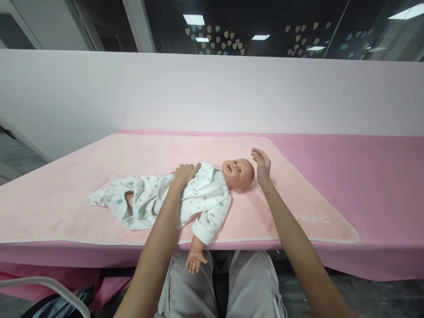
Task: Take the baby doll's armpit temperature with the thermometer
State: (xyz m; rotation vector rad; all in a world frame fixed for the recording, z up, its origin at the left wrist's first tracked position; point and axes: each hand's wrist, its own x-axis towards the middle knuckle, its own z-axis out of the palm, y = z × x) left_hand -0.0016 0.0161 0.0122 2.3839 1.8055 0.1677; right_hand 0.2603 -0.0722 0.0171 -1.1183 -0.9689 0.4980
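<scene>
White wall [212, 92] at back; pink table [374, 185] in front, w/ paler pink mat [82, 168] on top. Doll [206, 196] lies on its back across the mat nr the front edge, head to R, legs to L, in white patterned outfit [142, 194]. Doll's head [240, 173] is just beside R hand [262, 165], which is loose, fingers slightly curved. L hand [186, 172] lies palm-down on doll's tummy, fingers laid out. Doll's hand [196, 260] hangs past table edge, palm showing.
</scene>
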